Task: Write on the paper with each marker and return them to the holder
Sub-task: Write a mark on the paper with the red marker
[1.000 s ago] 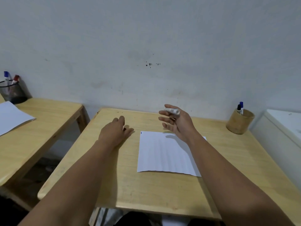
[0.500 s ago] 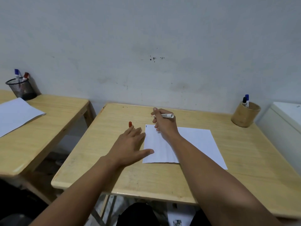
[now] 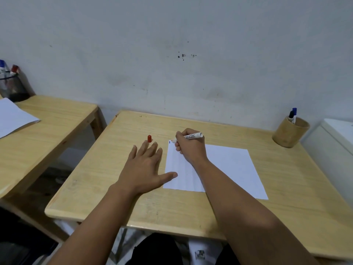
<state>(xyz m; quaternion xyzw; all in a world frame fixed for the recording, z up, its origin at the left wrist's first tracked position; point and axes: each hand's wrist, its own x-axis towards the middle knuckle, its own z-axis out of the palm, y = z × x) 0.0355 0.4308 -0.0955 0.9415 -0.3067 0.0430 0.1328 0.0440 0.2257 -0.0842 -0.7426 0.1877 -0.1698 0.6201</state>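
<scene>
Since a second ago your right hand point(image 3: 191, 148) has come down from above the sheet, where the marker lay loosely across your fingers, to the paper's far left corner; half a second ago it was already there, and little has shifted since. Your left hand point(image 3: 147, 167) has gone from curled at the table's left side to lying flat, fingers spread, with the thumb just over the paper's point(image 3: 225, 167) left edge. The red cap point(image 3: 149, 138), hidden a second ago, now stands upright on the table just past your left fingertips. Your right hand is clenched around the marker point(image 3: 192, 136) in a writing grip, its tip at the paper's top left corner next to a small blue mark, its white barrel pointing right. Your left hand is released and flat, holding nothing. The paper lies on a light wooden table point(image 3: 286, 188) pushed against a scuffed pale wall point(image 3: 172, 54). The round wooden holder point(image 3: 290, 133) stands at the far right corner, well apart from your hands, with a blue marker point(image 3: 294, 113) and a black marker point(image 3: 291, 114) standing in it. To the left, a second table point(image 3: 47, 127) carries another sheet point(image 3: 13, 116) and a dark mesh cup point(image 3: 13, 88) of markers.
</scene>
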